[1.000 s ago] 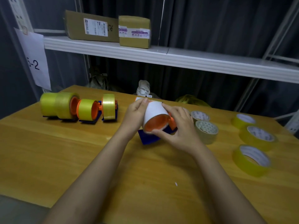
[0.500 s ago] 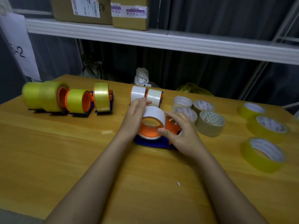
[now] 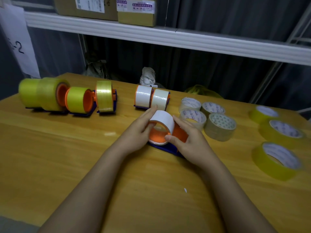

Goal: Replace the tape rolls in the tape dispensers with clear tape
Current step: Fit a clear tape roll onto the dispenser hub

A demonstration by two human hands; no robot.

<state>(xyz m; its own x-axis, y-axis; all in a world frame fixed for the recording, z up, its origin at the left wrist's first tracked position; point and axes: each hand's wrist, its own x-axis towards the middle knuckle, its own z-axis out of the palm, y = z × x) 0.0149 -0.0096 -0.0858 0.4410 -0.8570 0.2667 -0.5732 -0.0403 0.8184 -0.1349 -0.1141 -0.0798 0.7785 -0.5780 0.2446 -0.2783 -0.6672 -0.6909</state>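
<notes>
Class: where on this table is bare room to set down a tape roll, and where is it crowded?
Free: the near table in front of the yellow dispensers, and between them and the white dispensers. Crowded: clear rolls and yellow rolls at right.

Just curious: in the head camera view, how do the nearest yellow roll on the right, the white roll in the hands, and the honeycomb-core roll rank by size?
1. Nearest yellow roll, though nearness flatters it.
2 and 3. White roll and honeycomb-core roll look alike.

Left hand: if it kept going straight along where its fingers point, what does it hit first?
Probably the pair of white tape rolls on dispensers just beyond the left hand, up and slightly right. It already grips the white roll on the orange-and-blue dispenser. Depth uncertain.
</notes>
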